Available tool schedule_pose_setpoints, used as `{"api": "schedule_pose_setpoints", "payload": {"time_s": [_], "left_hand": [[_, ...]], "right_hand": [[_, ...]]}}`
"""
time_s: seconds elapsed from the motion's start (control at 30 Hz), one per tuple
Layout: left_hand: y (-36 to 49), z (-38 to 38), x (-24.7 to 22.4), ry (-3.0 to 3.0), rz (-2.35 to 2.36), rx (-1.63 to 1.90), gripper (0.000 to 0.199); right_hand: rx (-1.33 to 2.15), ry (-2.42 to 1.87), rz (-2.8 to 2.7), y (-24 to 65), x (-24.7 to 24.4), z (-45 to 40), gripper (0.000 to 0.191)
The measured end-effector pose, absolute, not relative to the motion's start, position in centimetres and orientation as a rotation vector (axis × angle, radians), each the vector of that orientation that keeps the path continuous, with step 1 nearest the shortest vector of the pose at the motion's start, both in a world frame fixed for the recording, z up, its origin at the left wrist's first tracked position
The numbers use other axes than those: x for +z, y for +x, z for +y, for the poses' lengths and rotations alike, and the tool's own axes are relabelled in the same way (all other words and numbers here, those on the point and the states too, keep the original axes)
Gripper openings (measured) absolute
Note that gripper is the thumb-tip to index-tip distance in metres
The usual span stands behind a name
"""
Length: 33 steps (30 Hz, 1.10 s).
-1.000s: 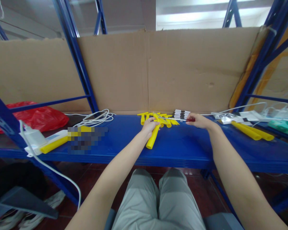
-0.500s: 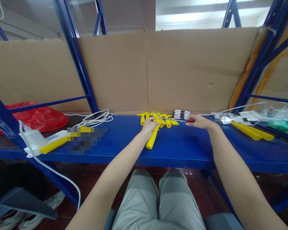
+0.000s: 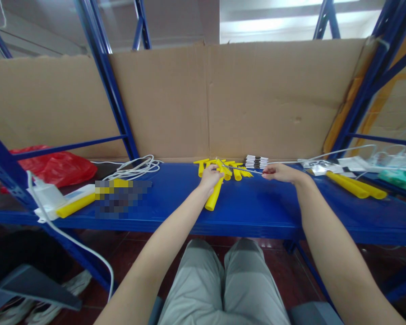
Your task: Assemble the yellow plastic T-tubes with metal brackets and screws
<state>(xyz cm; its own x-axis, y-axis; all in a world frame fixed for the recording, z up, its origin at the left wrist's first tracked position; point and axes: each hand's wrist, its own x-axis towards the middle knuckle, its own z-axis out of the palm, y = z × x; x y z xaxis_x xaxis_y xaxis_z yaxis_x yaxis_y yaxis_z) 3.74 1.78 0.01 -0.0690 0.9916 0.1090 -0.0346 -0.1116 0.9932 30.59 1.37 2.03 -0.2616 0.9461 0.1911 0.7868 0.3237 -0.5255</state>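
Note:
My left hand [image 3: 210, 177] is closed around a yellow tube [image 3: 214, 196] that slants toward the front edge of the blue shelf [image 3: 176, 194]. In my right hand [image 3: 279, 173] is the red handle of a thin metal tool [image 3: 248, 170]. Its shaft runs left toward the upper end of the tube; whether the tip touches it is too small to tell. Just behind my left hand lie several short yellow pieces [image 3: 237, 174] in a loose group. A stack of white and black strips [image 3: 256, 161] stands by the cardboard, between my hands and slightly behind them.
Coiled white cable [image 3: 140, 168], a white adapter [image 3: 49, 194], another yellow tube [image 3: 75, 205] and a red bag [image 3: 62, 167] are at left. Two yellow tubes [image 3: 350, 186] and silver packets [image 3: 323, 167] lie at right. Cardboard [image 3: 169, 104] lines the back. Another person's shoes [image 3: 43, 311] show lower left.
Both hands keep nearly the same places, with the tube and tool still held. At the far left, another person's hand or arm has come further into view beside the red bag.

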Motion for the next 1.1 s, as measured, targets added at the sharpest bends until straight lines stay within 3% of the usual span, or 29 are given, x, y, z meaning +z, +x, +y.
{"api": "schedule_pose_setpoints", "payload": {"time_s": [0.77,1.1], "left_hand": [[3.5,0.9,0.9,1.323,1.208,1.438,0.033],[2.6,2.5,0.3,1.544,1.366,1.474,0.031]], "right_hand": [[0.748,-1.553,-2.114,29.7,3.4,-1.7,0.057],[0.534,-1.546,-2.035,29.1,2.4,-0.7,0.048]]}}
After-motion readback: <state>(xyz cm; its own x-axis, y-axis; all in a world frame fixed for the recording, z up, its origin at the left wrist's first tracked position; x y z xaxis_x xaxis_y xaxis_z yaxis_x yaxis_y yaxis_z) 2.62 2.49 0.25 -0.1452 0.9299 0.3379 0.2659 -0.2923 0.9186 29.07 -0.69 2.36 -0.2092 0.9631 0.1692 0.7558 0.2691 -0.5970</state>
